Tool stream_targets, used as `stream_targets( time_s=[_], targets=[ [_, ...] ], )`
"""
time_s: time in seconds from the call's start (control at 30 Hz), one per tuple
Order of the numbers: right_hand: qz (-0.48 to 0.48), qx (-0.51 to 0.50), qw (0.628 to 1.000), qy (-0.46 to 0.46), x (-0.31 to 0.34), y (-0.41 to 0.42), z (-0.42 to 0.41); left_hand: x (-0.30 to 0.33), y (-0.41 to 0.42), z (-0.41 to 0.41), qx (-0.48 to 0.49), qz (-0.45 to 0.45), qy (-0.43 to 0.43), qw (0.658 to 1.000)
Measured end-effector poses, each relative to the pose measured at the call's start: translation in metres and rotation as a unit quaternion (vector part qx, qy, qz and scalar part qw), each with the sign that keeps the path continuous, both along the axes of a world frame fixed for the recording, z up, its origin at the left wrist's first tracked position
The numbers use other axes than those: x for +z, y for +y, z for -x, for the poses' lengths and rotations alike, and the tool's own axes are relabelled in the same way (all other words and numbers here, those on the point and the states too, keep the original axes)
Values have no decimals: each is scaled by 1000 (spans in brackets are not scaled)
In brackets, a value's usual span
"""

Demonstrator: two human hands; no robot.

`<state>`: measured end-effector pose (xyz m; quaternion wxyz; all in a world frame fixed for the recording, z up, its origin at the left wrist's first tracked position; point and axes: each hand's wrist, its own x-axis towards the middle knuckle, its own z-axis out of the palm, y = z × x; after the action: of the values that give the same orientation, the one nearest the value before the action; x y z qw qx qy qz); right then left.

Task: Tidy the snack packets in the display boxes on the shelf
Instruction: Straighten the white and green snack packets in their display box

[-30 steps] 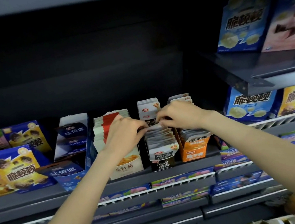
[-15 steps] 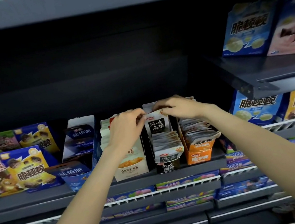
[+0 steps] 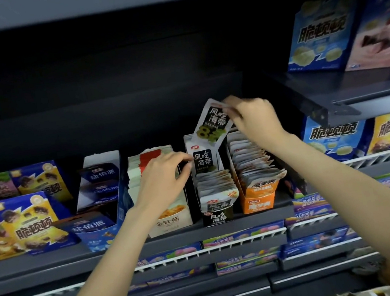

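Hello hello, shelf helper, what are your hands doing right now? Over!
Right hand pinching black-and-white seaweed packet, lifted above black-and-white middle display box. Left hand touching upright packet at box back. Nothing blocking.

The cream cardboard display box point(image 3: 168, 219) is partly hidden by the left hand point(image 3: 161, 176). The blurred right hand point(image 3: 251, 115) covers the black-and-white packet's point(image 3: 212, 124) edge.
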<state>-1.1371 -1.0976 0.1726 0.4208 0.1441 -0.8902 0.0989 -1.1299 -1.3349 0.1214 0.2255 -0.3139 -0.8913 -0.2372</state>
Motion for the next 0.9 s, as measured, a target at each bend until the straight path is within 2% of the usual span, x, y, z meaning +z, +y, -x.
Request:
stream_targets(
  time_s=[0.07,0.17,0.27,0.43,0.53,0.6,0.67,0.77,0.83,0.9],
  targets=[
    [59,35,998,8,6,4,-12,-1,-1,-1,2,-11,-17,1000],
    [169,78,982,-40,13,11,-32,1,1,-4,2,-58,-57,997],
    [266,137,948,-108,19,14,-49,10,8,-9,-11,-151,-123,981],
    [377,170,883,-223,22,18,-63,23,17,-23,-20,-284,-197,938],
    [435,208,835,-265,24,18,-70,22,13,-23,-37,-293,-213,931],
    [435,237,824,-273,24,19,-73,20,10,-25,-61,-287,-204,934],
    [409,268,834,-257,24,22,-74,20,8,-29,-66,-300,-139,942],
    [297,278,893,-193,25,30,-76,18,-1,-34,-49,-313,21,948],
    [209,262,932,-140,24,34,-75,13,-10,-34,-53,-254,175,950],
    [125,251,957,-79,22,37,-73,9,-18,-32,-86,-192,289,934]
  ],
)
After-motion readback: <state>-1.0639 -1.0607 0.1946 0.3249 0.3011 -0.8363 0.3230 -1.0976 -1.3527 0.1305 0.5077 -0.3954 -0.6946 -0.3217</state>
